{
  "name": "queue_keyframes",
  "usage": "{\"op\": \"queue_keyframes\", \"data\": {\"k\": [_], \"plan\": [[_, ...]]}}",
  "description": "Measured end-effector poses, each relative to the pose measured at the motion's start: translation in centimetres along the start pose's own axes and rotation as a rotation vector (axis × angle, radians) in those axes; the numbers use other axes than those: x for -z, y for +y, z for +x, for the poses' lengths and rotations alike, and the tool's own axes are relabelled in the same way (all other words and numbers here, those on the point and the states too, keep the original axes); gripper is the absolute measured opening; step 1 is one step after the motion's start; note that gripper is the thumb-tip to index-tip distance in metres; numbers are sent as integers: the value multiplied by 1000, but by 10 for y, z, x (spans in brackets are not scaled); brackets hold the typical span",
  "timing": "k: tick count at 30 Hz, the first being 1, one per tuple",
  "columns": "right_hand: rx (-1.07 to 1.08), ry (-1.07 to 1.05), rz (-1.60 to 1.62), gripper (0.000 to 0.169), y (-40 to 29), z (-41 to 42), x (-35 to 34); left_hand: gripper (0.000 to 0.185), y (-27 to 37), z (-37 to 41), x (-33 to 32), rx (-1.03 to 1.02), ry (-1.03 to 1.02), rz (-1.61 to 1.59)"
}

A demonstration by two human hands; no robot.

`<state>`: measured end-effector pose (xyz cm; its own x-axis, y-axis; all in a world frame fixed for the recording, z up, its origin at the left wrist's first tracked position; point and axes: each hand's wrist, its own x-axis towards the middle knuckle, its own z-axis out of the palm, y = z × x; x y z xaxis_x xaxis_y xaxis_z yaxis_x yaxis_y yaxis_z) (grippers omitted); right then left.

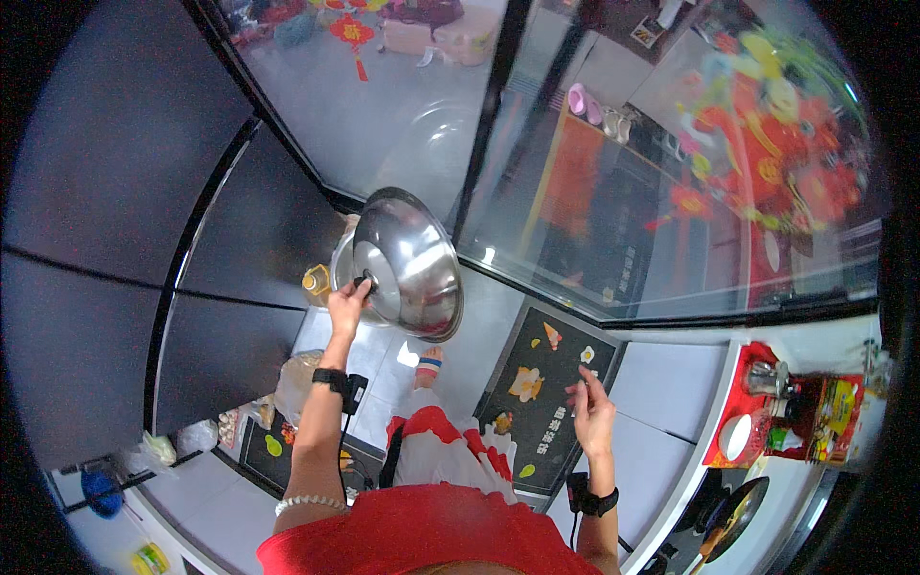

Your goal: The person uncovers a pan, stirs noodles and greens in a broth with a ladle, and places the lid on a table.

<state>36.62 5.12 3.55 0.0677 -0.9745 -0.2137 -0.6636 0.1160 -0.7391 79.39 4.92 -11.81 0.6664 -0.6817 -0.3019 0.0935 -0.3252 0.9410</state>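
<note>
My left hand grips the black knob of a large, shiny metal lid, which is tilted with its top towards me. Behind the lid's left edge a rounded pale vessel partly shows; the rest of it is hidden. A bottle of yellow oil with a yellow cap stands just left of that vessel. My right hand is empty, its fingers apart, in the air above a dark floor mat printed with food pictures.
Framed glass panels rise ahead, with dark cabinet doors to the left. A counter at right carries a frying pan, a white bowl and a rack of bottles and packets. Plastic bags lie at left.
</note>
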Motion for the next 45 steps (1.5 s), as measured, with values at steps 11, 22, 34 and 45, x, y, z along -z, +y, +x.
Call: {"op": "queue_keyframes", "data": {"k": [11, 22, 34, 45], "plan": [[-137, -95, -229, 27, -9, 71, -58, 36, -121, 135, -39, -46, -63, 917], [-206, -181, -281, 25, 1, 84, -83, 38, -164, 170, -40, 4, -153, 991], [-188, -134, -233, 25, 11, 50, -67, 48, -155, 156, -56, -25, -106, 969], [-168, 95, -83, 25, 45, -65, 9, 15, -73, -44, -141, -319, -548, 753]]}}
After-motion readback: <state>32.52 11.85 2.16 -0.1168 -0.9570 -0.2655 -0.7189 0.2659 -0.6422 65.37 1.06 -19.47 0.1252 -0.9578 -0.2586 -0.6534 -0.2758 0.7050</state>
